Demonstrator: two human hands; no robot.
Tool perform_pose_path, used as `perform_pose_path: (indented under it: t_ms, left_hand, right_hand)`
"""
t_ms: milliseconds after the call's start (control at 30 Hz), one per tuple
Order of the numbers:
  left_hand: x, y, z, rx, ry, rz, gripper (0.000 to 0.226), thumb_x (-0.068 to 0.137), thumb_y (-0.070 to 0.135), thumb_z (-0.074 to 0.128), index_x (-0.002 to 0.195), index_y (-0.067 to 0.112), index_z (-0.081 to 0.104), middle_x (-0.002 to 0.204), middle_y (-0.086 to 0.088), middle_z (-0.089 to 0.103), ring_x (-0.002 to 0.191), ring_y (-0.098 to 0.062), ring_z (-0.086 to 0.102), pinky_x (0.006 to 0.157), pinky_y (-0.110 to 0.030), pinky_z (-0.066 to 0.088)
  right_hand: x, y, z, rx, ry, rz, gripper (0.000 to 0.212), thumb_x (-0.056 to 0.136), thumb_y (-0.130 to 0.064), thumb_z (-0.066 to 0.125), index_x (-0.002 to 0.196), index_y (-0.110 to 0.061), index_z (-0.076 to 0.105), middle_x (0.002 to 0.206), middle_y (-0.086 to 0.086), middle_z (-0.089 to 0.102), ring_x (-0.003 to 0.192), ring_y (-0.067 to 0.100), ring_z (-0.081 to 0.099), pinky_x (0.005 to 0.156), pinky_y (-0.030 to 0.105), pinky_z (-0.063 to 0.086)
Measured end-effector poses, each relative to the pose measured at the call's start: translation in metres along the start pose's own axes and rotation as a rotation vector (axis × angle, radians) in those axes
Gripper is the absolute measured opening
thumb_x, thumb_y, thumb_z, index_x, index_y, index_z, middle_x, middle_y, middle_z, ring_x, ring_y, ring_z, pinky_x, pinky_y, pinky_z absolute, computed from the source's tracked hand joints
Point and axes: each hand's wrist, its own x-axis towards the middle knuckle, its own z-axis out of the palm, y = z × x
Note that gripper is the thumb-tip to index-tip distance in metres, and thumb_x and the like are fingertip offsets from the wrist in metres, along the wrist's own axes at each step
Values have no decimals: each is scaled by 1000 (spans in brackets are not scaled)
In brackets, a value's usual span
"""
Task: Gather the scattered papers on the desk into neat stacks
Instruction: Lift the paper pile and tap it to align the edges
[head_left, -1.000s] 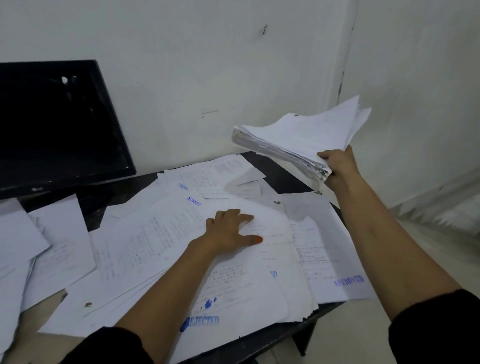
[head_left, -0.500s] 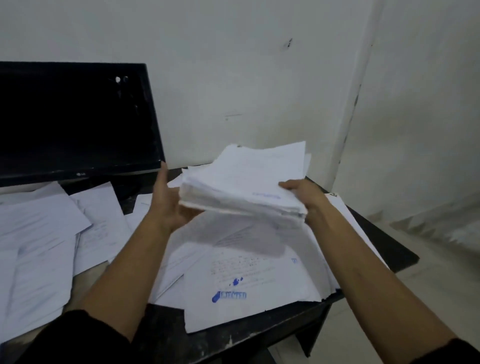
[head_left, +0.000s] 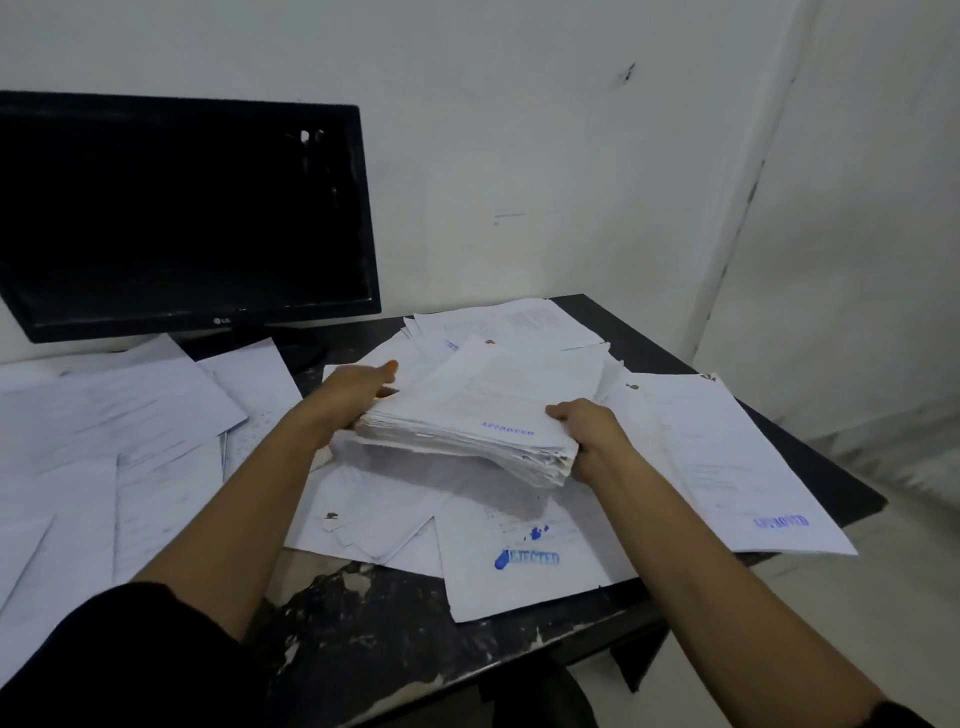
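- The thick stack (head_left: 483, 415) is down low over the desk (head_left: 810, 457) now, where half a second ago it hung in the air in front of the monitor (head_left: 182, 213), and a second ago the right hand alone held it high by the wall
- Right hand (head_left: 589, 441) grips the stack's near right corner, thumb on top, fingers curled underneath
- Left hand (head_left: 353, 387) has come off the loose sheets and lies along the stack's left edge, fingers straight and together, pressing the side rather than wrapping it
- Whether the stack's underside already touches the sheets below it, I cannot tell; its shadow falls just beneath
- My read: the bundle is being squared up or set down as the first neat pile, so one stack is formed and plenty stays scattered
- Top sheet of the stack carries a blue APPROVED stamp; its right edge looks ragged, so tapping the edges even seems the likely need
- Nearer the camera than the stack lies a sheet stamped REJECTED (head_left: 527, 558), partly under it
- Right of the stack, another loose sheet (head_left: 748, 467) stamped APPROVED hangs over the desk's edge and could slide off
- Behind the stack, more sheets (head_left: 509, 322) fan out toward the wall
- Left of the stack, a wide spread of papers (head_left: 104, 441) runs below the monitor, all ungathered
- Setting the stack on loose pages would bury them
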Motion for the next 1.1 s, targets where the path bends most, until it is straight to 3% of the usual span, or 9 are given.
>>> perform_pose_path:
  t_ms: [133, 300, 400, 567, 700, 767, 833, 933, 1100]
  left_hand:
    - [10, -17, -5, 157, 79, 29, 58, 101, 53, 35, 140, 12, 48, 146, -6, 45, 130, -26, 44, 101, -33, 33]
    - [4, -47, -10, 284, 38, 117, 59, 98, 57, 38, 141, 18, 45, 150, -3, 41, 134, -23, 40, 104, -33, 30]
    - [3, -58, -14, 241, 86, 134, 60, 97, 56, 43, 143, 18, 43, 152, -3, 37, 137, -23, 38, 109, -34, 29]
    - [2, -73, -20, 51, 134, 196, 49, 93, 56, 51, 127, 21, 58, 134, 2, 54, 126, -18, 49, 106, -33, 37]
    - [1, -80, -17, 39, 140, 239, 45, 95, 52, 51, 129, 23, 55, 136, 4, 51, 125, -15, 47, 100, -26, 34]
    - [1, -81, -16, 17, 152, 245, 46, 94, 51, 53, 131, 24, 53, 135, 6, 49, 123, -14, 47, 98, -26, 34]
    - [1, -82, -16, -7, 165, 249, 49, 93, 50, 56, 134, 23, 52, 136, 7, 48, 123, -14, 47, 98, -25, 34]
    - [1, -80, -20, -87, 181, 235, 52, 91, 53, 56, 135, 24, 52, 138, 4, 48, 125, -17, 47, 98, -28, 37]
    - [5, -74, -27, -25, 108, 151, 55, 94, 61, 45, 136, 26, 51, 146, 2, 44, 129, -19, 44, 104, -33, 35]
  right_hand:
    - [-5, 21, 15, -73, -21, 44, 35, 93, 3, 49, 128, 3, 47, 108, 20, 62, 82, 31, 62, 65, 39, 56]
    - [-16, 29, 38, -257, -48, -20, 30, 91, -8, 60, 120, -5, 51, 81, 11, 53, 65, 21, 52, 54, 30, 48]
    - [-17, 30, 52, -266, -33, -79, 31, 89, -13, 62, 117, -12, 49, 93, 10, 55, 73, 21, 52, 65, 34, 49]
    - [-8, 35, 64, -96, -86, -104, 43, 87, -11, 60, 126, -14, 41, 112, 8, 57, 106, 30, 58, 93, 52, 51]
    - [-3, 41, 71, -41, -85, -49, 72, 78, -12, 66, 138, -17, 26, 122, 14, 54, 108, 35, 58, 88, 53, 53]
    - [0, 43, 73, -65, -74, -36, 72, 80, -6, 64, 137, -18, 21, 117, 15, 52, 103, 33, 59, 78, 49, 57]
    - [3, 45, 71, -91, -58, -73, 59, 85, 5, 55, 131, -16, 24, 112, 14, 51, 93, 29, 59, 62, 36, 57]
    - [11, 43, 53, -37, -81, -114, 58, 79, 14, 54, 132, -5, 40, 122, 18, 59, 101, 34, 62, 72, 39, 57]
    - [12, 11, 1, -73, -120, -53, 41, 81, 9, 58, 122, 2, 59, 112, 20, 68, 97, 36, 66, 81, 43, 55]
